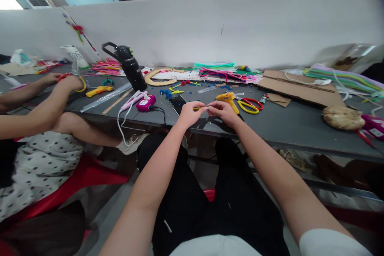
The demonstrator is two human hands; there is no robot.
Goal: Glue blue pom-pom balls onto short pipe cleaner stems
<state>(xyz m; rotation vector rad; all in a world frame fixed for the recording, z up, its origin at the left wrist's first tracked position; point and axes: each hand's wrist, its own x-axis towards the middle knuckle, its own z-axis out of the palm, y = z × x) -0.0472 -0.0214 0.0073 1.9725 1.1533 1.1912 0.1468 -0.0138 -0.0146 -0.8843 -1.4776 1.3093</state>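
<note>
At the table's near edge, my left hand (191,113) pinches one end of a thin yellow strip (197,108), too small to tell its exact kind. My right hand (222,112) meets it fingertip to fingertip, closed around the other end. Just behind my left hand lies a dark phone (178,103), partly covered by it. A yellow glue gun (228,99) rests right behind my right hand, and scissors with red and yellow handles (250,105) lie to its right.
A black bottle (132,70), a magenta box (146,103) with cables and pink pipe cleaners (223,74) are on the table (285,124). Cardboard (300,88) lies to the right. On the left, a co-worker's hands (70,82) hold scissors.
</note>
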